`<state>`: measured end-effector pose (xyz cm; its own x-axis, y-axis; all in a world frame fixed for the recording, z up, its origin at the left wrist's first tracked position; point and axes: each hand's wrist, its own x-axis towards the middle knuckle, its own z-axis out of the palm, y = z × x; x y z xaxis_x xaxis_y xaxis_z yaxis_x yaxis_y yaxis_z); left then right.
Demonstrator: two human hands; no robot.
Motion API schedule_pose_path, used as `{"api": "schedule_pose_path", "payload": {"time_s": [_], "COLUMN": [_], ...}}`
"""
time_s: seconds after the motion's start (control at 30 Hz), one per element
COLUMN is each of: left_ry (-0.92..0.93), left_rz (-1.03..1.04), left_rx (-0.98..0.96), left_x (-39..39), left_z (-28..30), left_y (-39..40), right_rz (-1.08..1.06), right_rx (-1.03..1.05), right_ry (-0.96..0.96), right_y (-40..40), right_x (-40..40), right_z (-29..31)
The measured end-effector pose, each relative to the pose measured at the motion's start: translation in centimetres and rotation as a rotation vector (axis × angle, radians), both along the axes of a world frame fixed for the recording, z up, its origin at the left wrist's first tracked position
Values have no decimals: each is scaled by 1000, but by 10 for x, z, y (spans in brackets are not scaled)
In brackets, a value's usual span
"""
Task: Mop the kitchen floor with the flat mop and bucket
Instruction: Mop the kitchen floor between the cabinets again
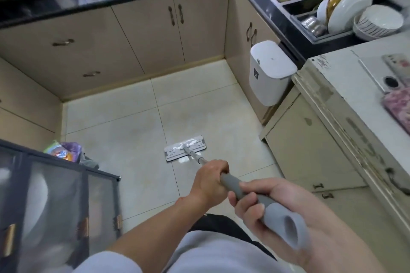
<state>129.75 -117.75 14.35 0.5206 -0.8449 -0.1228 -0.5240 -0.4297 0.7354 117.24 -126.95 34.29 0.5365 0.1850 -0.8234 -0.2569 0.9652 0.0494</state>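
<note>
Mopping step under way: flat mop head lies flat on the tiled floor in mid-room; no bucket in view.
Left hand is closed round the grey handle lower down, fingers wrapped over it; right hand is closed round the handle's top end, thumb along the side. Pole runs from both fists down to the head, well ahead of them. Next move, by judgement: push towards the cabinets, keeping the head flat and clear of the white bin.

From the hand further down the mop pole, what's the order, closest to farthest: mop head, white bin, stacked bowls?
From the left hand:
1. Mop head, on the floor just ahead.
2. White bin, hanging on the cabinet, right.
3. Stacked bowls, by the sink, far right.
</note>
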Motion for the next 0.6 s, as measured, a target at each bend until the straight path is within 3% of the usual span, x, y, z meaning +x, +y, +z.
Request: {"api": "schedule_pose_path", "payload": {"time_s": [0.2,0.3,0.43,0.6], "left_ry": [52,105,22,100], "left_rz": [89,157,120,319], "left_rx": [112,203,325,296], "left_x": [65,135,262,385], "left_z": [-20,-40,-56,-73], "left_y": [1,17,19,17], "right_rz": [36,13,-8,-31], "right_rx": [-76,-125,-104,-49], "right_ry": [61,66,28,-48], "right_y": [10,32,42,43], "right_x": [60,129,246,365], "right_z": [-34,-69,-107,-134]}}
